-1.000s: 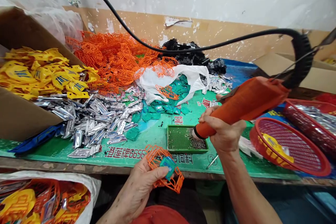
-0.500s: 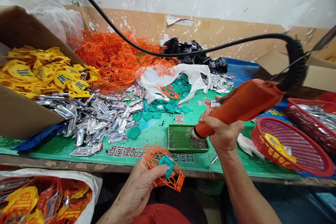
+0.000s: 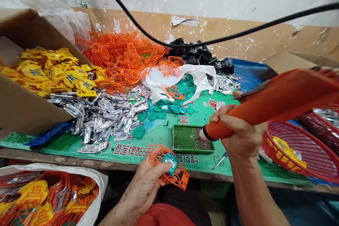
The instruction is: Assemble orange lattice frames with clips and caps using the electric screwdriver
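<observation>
Left hand (image 3: 143, 187): fingers closed around an orange lattice frame (image 3: 159, 159), gripping it from below, just above the table edge. A teal piece (image 3: 171, 162) sits within the lattice, just past the fingertips and seemingly fitted to the frame; the exact fit is not resolved.

Right hand (image 3: 239, 136): fingers wrapped firmly around an orange tool (image 3: 275, 104), with the thumb side toward the tool's dark tip (image 3: 203, 135). The tool slants up and away beyond the knuckles, its far end cut off by the frame edge. A black cable (image 3: 238, 30) runs overhead.

Just ahead of the right fingertips, a green tray (image 3: 180, 139) lies on a green mat (image 3: 159, 130). Its right part is heaped with small grey metal bits (image 3: 202, 143). The tool's tip is above that heap, at the tray's right side; contact cannot be confirmed. A small screwdriver (image 3: 219, 161) lies just below the right fingers.

Beyond the left fingers are silver parts (image 3: 97, 120) and teal parts (image 3: 169, 107), with a white bag (image 3: 180, 81) partly over the latter. Further on lie an orange lattice heap (image 3: 119, 60) and black parts (image 3: 198, 54). Yellow parts (image 3: 50, 74) fill a cardboard box (image 3: 26, 113). A white sack (image 3: 97, 183) of mixed parts sits below and left of the left hand; a red basket (image 3: 272, 144) sits right of the right hand.
</observation>
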The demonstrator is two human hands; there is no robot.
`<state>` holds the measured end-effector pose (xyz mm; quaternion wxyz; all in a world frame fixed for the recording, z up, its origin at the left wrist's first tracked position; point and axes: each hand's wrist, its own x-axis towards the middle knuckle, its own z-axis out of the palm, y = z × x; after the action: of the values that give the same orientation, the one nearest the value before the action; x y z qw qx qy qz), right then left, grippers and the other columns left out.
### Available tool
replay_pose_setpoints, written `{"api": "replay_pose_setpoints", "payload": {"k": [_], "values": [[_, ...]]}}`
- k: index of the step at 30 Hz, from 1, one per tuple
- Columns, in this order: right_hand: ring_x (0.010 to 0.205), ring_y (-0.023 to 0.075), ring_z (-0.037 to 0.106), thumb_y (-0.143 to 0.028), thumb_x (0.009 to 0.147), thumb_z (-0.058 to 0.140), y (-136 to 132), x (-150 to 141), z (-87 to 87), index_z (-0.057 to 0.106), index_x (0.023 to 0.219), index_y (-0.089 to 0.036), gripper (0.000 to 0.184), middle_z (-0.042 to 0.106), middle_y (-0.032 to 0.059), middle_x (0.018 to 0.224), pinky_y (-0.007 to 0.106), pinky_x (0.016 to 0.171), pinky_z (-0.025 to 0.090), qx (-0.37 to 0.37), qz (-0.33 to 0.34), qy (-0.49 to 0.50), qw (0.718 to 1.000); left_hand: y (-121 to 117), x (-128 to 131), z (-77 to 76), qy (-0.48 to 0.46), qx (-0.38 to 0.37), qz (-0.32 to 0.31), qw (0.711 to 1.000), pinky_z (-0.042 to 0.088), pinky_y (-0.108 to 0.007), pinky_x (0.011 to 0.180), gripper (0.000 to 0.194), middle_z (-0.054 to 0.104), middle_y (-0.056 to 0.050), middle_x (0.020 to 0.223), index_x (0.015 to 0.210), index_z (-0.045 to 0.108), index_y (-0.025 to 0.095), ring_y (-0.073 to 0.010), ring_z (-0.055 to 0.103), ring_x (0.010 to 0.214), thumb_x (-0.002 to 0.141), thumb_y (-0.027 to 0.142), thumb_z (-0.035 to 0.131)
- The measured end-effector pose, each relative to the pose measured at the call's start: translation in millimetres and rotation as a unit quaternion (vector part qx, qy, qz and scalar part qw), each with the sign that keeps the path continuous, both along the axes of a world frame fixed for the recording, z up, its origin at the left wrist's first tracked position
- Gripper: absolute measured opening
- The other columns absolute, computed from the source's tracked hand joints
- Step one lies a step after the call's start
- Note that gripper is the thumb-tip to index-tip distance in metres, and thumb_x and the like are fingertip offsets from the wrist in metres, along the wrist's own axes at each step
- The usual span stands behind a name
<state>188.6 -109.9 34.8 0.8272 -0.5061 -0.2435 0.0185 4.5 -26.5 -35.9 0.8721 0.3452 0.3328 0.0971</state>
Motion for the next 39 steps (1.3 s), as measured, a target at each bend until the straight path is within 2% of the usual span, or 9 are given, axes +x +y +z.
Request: {"api": "replay_pose_setpoints", "payload": {"k": [5,10,15,27,34,39], "values": [[0.055,0.0128,0.053,-0.008,0.065,0.063,-11.8,-27.5,18.4,0.062,0.087,-0.027,0.029,0.056,-0.0037,0.066,0.033,0.06,0.048,0.031,0.097,0.029,0.994,-0.3,0.7,1.2,-0.003,-0.011,0.019,1.0,0.056,-0.034,0.07,0.036,0.07,-0.001,0.081,0.093,0.061,0.018,-0.0187,0.068,0.072,0.063,0.025,0.081],[0.057,0.014,0.054,-0.017,0.069,0.07,-13.8,-48.1,14.7,0.062,0.098,-0.03,0.032,0.055,-0.0031,0.069,0.035,0.061,0.05,0.025,0.142,0.032,0.989,-0.2,-0.6,-3.8,-0.015,-0.018,0.023,0.999,0.057,-0.033,0.069,0.035,0.07,-0.002,0.083,0.093,0.061,0.018,-0.0183,0.069,0.07,0.064,0.024,0.08],[0.057,0.0149,0.054,-0.023,0.068,0.074,-9.2,-52.5,11.1,0.061,0.109,-0.031,0.044,0.055,-0.0026,0.069,0.036,0.061,0.049,0.025,0.148,0.04,0.988,0.0,-1.5,-6.5,-0.024,-0.014,0.018,0.999,0.056,-0.034,0.072,0.034,0.071,-0.002,0.085,0.096,0.059,0.018,-0.0187,0.07,0.073,0.068,0.022,0.078],[0.056,0.0144,0.056,-0.017,0.067,0.071,-7.8,-51.7,3.2,0.059,0.109,-0.03,0.046,0.056,-0.0041,0.068,0.036,0.059,0.05,0.026,0.16,0.053,0.985,-1.9,-0.1,-3.3,-0.012,-0.008,0.028,1.0,0.057,-0.033,0.07,0.035,0.071,-0.003,0.082,0.093,0.059,0.016,-0.0173,0.069,0.069,0.065,0.023,0.079],[0.056,0.0139,0.057,-0.011,0.065,0.068,-7.9,-54.5,0.7,0.06,0.105,-0.029,0.045,0.058,-0.0045,0.068,0.034,0.059,0.05,0.038,0.168,0.07,0.983,-3.9,0.3,-1.2,-0.017,-0.001,0.033,0.999,0.057,-0.033,0.069,0.037,0.071,-0.003,0.079,0.093,0.06,0.016,-0.0191,0.069,0.07,0.063,0.022,0.08],[0.057,0.013,0.058,-0.007,0.065,0.065,-8.0,-57.2,-3.0,0.059,0.102,-0.029,0.043,0.059,-0.0054,0.069,0.033,0.058,0.049,0.062,0.173,0.063,0.981,-5.3,0.1,-3.7,-0.015,0.004,0.048,0.999,0.056,-0.031,0.066,0.038,0.071,-0.002,0.08,0.095,0.061,0.016,-0.0174,0.068,0.067,0.063,0.021,0.08]]}}
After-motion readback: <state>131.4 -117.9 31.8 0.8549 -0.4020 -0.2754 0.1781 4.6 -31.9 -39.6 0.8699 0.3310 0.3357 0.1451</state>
